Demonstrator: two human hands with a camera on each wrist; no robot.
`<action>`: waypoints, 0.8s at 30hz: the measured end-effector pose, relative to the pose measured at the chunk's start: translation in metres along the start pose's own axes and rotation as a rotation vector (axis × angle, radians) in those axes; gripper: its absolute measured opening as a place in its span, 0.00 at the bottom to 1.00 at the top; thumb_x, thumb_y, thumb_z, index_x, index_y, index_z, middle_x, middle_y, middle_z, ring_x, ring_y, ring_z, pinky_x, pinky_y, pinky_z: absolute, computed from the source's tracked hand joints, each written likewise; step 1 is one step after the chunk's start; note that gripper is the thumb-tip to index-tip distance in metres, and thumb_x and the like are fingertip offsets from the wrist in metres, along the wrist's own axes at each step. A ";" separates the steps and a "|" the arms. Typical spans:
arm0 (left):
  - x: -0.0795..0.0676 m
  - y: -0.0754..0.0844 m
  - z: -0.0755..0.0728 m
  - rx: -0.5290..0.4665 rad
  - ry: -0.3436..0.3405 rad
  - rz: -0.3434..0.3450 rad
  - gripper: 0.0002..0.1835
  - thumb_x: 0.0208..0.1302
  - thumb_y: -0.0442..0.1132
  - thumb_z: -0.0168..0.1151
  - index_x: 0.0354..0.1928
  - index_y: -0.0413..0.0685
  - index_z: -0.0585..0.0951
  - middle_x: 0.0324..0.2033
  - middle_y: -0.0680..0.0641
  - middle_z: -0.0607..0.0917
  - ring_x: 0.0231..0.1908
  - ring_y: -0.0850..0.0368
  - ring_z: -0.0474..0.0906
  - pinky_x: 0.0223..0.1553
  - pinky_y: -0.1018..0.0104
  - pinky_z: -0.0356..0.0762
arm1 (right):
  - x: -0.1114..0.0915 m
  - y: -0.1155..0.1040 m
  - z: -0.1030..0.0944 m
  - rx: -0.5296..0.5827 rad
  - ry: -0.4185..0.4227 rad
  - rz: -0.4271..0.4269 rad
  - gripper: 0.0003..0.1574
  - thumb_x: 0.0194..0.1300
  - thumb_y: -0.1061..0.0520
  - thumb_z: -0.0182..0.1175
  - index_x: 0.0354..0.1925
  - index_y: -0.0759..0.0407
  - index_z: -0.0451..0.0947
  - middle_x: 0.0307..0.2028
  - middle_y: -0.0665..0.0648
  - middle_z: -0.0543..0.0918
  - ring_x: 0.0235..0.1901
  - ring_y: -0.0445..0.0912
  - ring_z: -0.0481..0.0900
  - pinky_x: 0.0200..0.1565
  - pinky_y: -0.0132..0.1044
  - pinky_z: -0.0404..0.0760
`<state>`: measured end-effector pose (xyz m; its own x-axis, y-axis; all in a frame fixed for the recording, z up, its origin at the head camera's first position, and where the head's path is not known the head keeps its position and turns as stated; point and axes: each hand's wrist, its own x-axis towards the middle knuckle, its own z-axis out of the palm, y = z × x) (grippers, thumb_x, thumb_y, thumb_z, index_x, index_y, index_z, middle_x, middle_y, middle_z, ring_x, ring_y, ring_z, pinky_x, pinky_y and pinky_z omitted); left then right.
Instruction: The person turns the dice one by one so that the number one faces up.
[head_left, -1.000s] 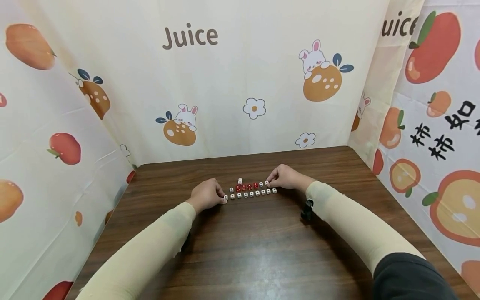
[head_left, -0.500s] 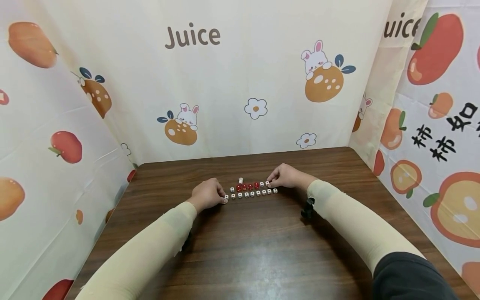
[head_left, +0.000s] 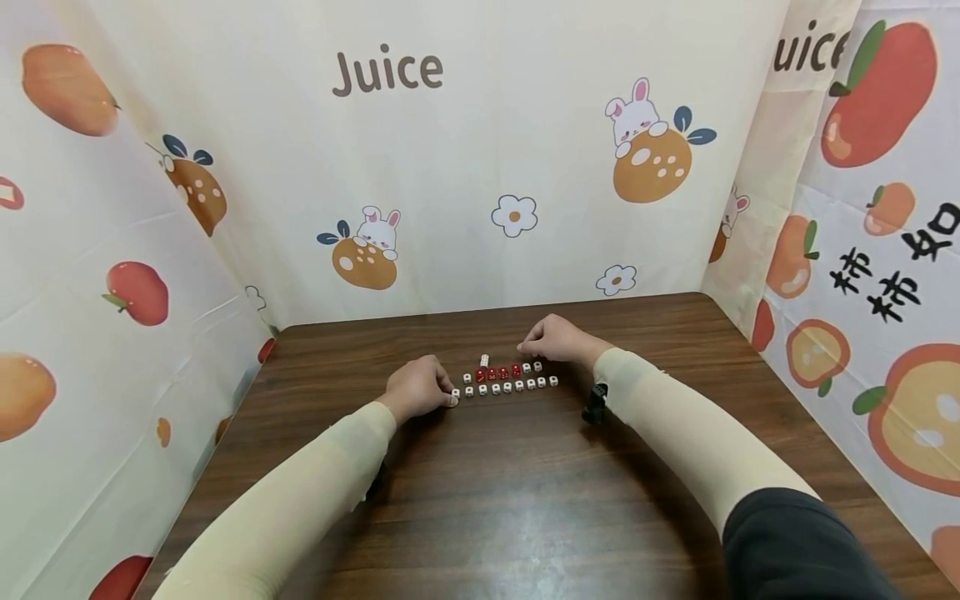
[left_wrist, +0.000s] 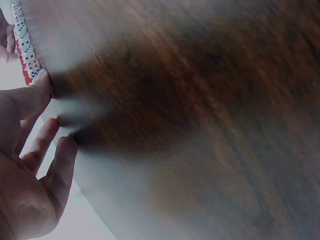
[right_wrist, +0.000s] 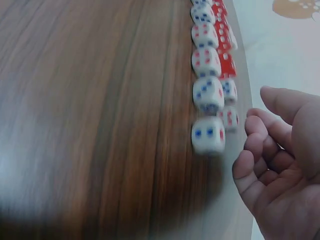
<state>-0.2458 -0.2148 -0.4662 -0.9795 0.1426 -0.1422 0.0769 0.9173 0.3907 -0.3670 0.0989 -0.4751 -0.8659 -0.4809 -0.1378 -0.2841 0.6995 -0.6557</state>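
Observation:
Two rows of small dice lie on the brown table. The front row (head_left: 507, 387) is all white; behind it, several red dice (head_left: 492, 374) stand between white ones. My left hand (head_left: 417, 388) pinches the white die (head_left: 455, 392) at the front row's left end; its thumb shows in the left wrist view, while the index fingertip is hidden. Behind the back row's right part, my right hand (head_left: 562, 342) hovers with nothing between thumb and fingers. From the right wrist view, that hand is apart from the nearest white die (right_wrist: 208, 136).
Behind the red dice's left end sits another bit of white dice (head_left: 484, 361). A wood-grain table (head_left: 480, 483) stretches toward me. A printed curtain (head_left: 450, 167) hangs along the table's back and sides.
The right hand has let go of the white die at the back row's right end and moved left and away from me. My left hand stays at its die.

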 end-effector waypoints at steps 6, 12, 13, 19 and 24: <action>-0.002 0.002 -0.001 0.002 0.000 -0.005 0.07 0.65 0.49 0.87 0.34 0.62 0.95 0.46 0.55 0.86 0.42 0.56 0.83 0.42 0.53 0.81 | 0.014 -0.017 0.016 0.012 0.016 -0.047 0.16 0.79 0.46 0.72 0.37 0.51 0.97 0.34 0.50 0.94 0.29 0.43 0.79 0.39 0.37 0.79; 0.000 0.001 0.001 0.000 -0.004 -0.016 0.07 0.65 0.50 0.87 0.34 0.63 0.95 0.47 0.56 0.86 0.43 0.56 0.83 0.43 0.53 0.81 | 0.027 -0.032 0.032 -0.029 -0.017 -0.081 0.14 0.80 0.45 0.71 0.44 0.50 0.98 0.41 0.49 0.97 0.33 0.39 0.82 0.43 0.36 0.82; 0.001 0.001 0.001 0.000 -0.006 -0.017 0.07 0.65 0.51 0.87 0.34 0.63 0.95 0.47 0.56 0.86 0.43 0.57 0.83 0.43 0.53 0.81 | 0.029 -0.034 0.034 -0.030 -0.025 -0.078 0.14 0.81 0.45 0.71 0.45 0.50 0.98 0.40 0.49 0.97 0.32 0.39 0.81 0.43 0.36 0.82; 0.000 0.002 0.000 -0.004 -0.006 -0.003 0.06 0.65 0.50 0.87 0.36 0.63 0.96 0.47 0.56 0.87 0.43 0.57 0.83 0.43 0.54 0.82 | 0.037 -0.044 0.043 -0.034 -0.022 -0.033 0.15 0.81 0.45 0.70 0.39 0.48 0.97 0.29 0.49 0.92 0.25 0.42 0.76 0.36 0.38 0.78; -0.001 0.002 -0.002 -0.007 -0.002 0.004 0.05 0.66 0.50 0.87 0.36 0.63 0.96 0.47 0.56 0.87 0.44 0.57 0.84 0.43 0.54 0.82 | 0.041 -0.052 0.047 -0.049 -0.026 -0.018 0.22 0.79 0.47 0.69 0.25 0.48 0.91 0.21 0.45 0.86 0.22 0.40 0.73 0.36 0.37 0.77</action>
<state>-0.2450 -0.2139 -0.4639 -0.9789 0.1466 -0.1425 0.0790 0.9141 0.3977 -0.3680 0.0182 -0.4819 -0.8497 -0.5067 -0.1460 -0.3200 0.7155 -0.6211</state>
